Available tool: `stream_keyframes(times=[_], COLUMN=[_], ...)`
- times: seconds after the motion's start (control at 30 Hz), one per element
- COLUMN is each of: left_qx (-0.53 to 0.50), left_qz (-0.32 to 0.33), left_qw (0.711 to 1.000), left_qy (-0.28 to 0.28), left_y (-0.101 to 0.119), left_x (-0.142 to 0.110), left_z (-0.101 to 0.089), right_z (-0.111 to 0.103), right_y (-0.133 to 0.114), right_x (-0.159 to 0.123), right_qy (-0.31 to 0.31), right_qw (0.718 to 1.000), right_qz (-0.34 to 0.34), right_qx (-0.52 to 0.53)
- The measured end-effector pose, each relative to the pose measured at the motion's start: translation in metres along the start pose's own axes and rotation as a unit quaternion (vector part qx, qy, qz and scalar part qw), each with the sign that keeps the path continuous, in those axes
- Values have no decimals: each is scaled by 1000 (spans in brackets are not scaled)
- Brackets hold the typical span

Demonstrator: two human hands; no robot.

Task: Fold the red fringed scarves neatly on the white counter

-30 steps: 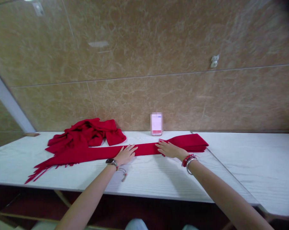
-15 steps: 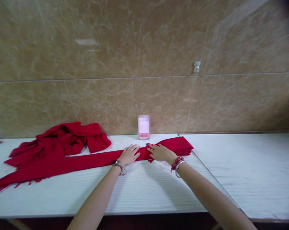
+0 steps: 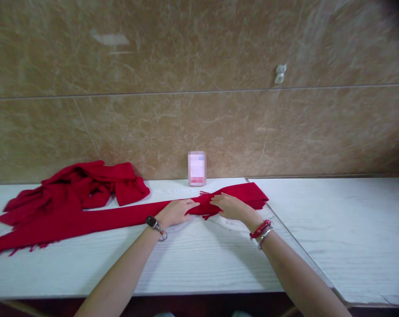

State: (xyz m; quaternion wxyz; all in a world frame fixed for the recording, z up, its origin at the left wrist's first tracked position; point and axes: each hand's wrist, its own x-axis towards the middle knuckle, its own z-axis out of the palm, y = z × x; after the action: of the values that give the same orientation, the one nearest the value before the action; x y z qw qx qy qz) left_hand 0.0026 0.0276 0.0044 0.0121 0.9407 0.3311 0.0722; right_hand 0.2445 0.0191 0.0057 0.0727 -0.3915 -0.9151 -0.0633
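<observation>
A long red fringed scarf (image 3: 116, 219) lies across the white tabletop, its right end folded into a flat stack of layers (image 3: 249, 193). My left hand (image 3: 176, 212) rests palm down on the narrow strip just left of the fringe, its fingers pointing right and the thumb near the lower edge. Facing it, my right hand (image 3: 234, 208) lies over the left part of the folded stack, with the fingers slightly bent. Both hands seem to press on the cloth rather than grip it. Their undersides are hidden.
A crumpled heap of red cloth (image 3: 83, 185) sits at the back left. Against the brown marbled wall (image 3: 146, 132) leans a blurred-out phone (image 3: 197, 169). A small white cat-shaped piece (image 3: 280, 74) is on the wall. A seam (image 3: 295, 237) crosses the white tabletop (image 3: 199, 259) at right.
Both hands have slid slightly right over the scarf, and their fingers are more bent than before. The scarf looks nearly unmoved. The camera view has shifted a little.
</observation>
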Motion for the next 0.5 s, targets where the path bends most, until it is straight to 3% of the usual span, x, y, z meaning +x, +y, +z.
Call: stream_keyframes(times=[0.17, 0.5], left_qx=[-16, -41], left_qz=[-19, -38], left_qw=[1000, 997], left_qy=[-5, 54], left_y=[-5, -7], left_x=[-1, 0], left_z=[1, 2], right_z=[1, 6], right_y=[1, -15], right_x=[2, 13], right_qy=[-8, 36], right_qw=[1000, 998], right_qz=[20, 26], right_qx=[10, -40])
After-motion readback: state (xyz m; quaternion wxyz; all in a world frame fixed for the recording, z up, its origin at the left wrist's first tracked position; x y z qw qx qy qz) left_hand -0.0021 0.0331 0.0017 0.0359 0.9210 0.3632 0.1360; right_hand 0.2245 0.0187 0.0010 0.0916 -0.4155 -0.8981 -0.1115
